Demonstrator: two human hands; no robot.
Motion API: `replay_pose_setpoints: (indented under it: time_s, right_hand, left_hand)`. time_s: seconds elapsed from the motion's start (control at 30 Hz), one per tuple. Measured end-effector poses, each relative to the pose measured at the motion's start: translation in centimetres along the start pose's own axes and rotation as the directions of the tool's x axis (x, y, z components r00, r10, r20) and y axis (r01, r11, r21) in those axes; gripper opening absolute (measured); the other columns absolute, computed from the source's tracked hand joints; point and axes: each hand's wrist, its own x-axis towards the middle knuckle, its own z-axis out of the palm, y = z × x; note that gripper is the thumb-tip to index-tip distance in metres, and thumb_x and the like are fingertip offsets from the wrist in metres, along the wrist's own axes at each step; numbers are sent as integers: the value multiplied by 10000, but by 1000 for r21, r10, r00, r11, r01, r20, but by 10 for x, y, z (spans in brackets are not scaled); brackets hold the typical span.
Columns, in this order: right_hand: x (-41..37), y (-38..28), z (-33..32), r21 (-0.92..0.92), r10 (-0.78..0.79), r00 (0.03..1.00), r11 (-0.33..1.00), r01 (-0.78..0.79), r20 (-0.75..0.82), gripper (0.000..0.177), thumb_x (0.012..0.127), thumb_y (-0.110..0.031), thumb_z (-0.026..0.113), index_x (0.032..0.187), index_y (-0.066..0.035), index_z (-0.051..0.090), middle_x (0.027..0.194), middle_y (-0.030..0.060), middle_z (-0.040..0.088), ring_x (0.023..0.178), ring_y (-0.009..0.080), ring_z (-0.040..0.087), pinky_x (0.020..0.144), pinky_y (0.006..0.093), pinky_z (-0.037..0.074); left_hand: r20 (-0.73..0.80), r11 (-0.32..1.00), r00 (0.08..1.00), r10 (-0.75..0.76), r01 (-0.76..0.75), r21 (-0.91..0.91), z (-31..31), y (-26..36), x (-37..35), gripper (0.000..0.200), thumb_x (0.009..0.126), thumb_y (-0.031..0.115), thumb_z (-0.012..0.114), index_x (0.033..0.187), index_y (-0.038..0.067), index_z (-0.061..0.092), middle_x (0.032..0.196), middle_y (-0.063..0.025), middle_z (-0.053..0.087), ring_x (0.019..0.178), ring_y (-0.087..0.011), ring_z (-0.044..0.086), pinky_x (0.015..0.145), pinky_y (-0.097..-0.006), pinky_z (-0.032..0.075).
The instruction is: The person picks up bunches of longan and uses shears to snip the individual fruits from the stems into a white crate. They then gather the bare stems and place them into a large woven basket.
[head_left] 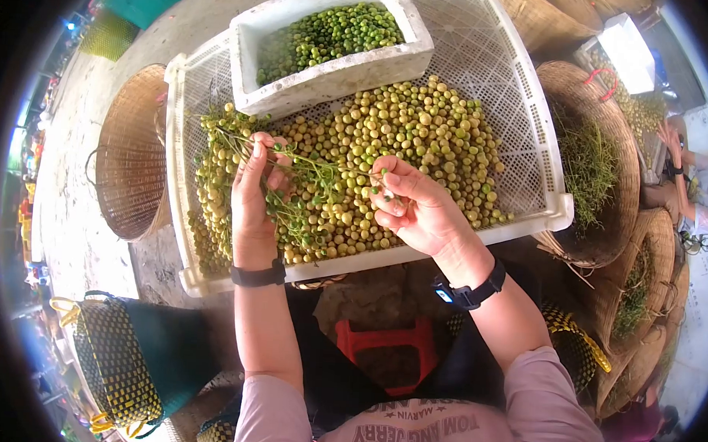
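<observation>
My left hand (254,181) is closed on a branching green sprig (313,172) with small round green fruits on its stems. My right hand (422,204) pinches at the sprig's right end, where a few small green fruits show between thumb and fingers. Below both hands lies a heap of loose yellow-green round fruits (421,129) in a white plastic mesh tray (517,110). More fruits still on their stems (214,167) lie at the tray's left side. A white foam box (336,76) stands on the tray's far part, with smaller, greener fruits (338,35) inside.
A woven basket (132,156) stands left of the tray. To the right, another basket (554,80) holds stripped-looking green stems (585,168). A red stool (388,341) is below, and a black-and-yellow woven bag (119,361) sits lower left. Another person's hand (671,144) shows far right.
</observation>
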Motion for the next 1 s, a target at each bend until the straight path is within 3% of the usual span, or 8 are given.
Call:
replay_pose_setpoints:
  time_s: [0.2, 0.33, 0.4, 0.6, 0.7, 0.83, 0.9, 1.0]
  right_hand:
    - [0, -4, -2, 39, -68, 990, 997, 73, -120, 270, 891, -267, 629, 1075, -73, 598, 752, -52, 468, 572, 40, 372, 486, 188, 299]
    - [2, 0, -1, -188, -169, 961, 974, 128, -219, 224, 913, -253, 576, 1067, -91, 595, 782, -40, 488, 574, 43, 378, 479, 185, 298]
    - [3, 2, -5, -240, -179, 967, 962, 132, -183, 201, 930, -250, 533, 1046, -93, 581, 783, -26, 502, 564, 44, 379, 467, 179, 292]
    - [2, 5, -1, -254, -94, 986, 965, 57, -136, 226, 971, -273, 450, 1018, -81, 560, 764, -6, 519, 539, 40, 373, 454, 177, 291]
    - [4, 10, -1, -396, 19, 959, 908, -135, -283, 309, 976, -335, 453, 1011, -48, 562, 770, -7, 519, 553, 41, 388, 459, 177, 293]
    - [4, 12, -6, -301, 113, 974, 939, -170, -196, 334, 983, -366, 454, 991, -50, 560, 767, -4, 519, 550, 42, 387, 458, 178, 290]
    - [4, 12, -6, -150, 123, 987, 979, -138, -105, 329, 981, -377, 470, 966, -61, 558, 764, 1, 516, 551, 47, 388, 458, 181, 289]
    - [2, 8, -2, -136, 71, 986, 987, -92, -151, 343, 961, -393, 520, 944, -53, 568, 783, 7, 530, 550, 46, 409, 447, 172, 295]
  left_hand:
    - [134, 998, 991, 12, -3, -69, 2, -1, 2, 134, 969, 304, 527, 1013, 179, 552, 785, 36, 554, 568, -22, 385, 500, -185, 337]
    - [43, 1000, 999, 16, -15, -23, 9, 2, -2, 129, 969, 302, 529, 987, 179, 564, 783, 39, 553, 573, -29, 376, 537, -199, 333]
    - [75, 999, 997, 34, -31, -43, 6, 0, 1, 131, 968, 301, 532, 980, 176, 568, 783, 40, 553, 577, -32, 384, 543, -207, 342]
    - [51, 999, 998, 22, -20, -37, 6, -1, 0, 143, 968, 310, 532, 987, 173, 569, 778, 42, 550, 579, -30, 390, 531, -201, 341]
    - [39, 998, 999, 36, -34, -44, 6, 1, 0, 153, 969, 319, 528, 992, 173, 566, 758, 48, 539, 563, -29, 387, 510, -202, 344]
    - [-1, 995, 999, 43, -42, -90, 5, 3, 2, 158, 972, 329, 522, 995, 176, 557, 722, 54, 517, 539, -29, 381, 492, -208, 348]
    - [-13, 995, 999, 48, -49, -88, 6, 6, 0, 158, 972, 330, 522, 994, 177, 555, 714, 54, 512, 534, -29, 380, 491, -209, 349]
    - [-20, 995, 999, 41, -42, -90, 5, 8, 0, 160, 972, 334, 520, 987, 178, 553, 702, 54, 501, 532, -28, 375, 489, -209, 348]
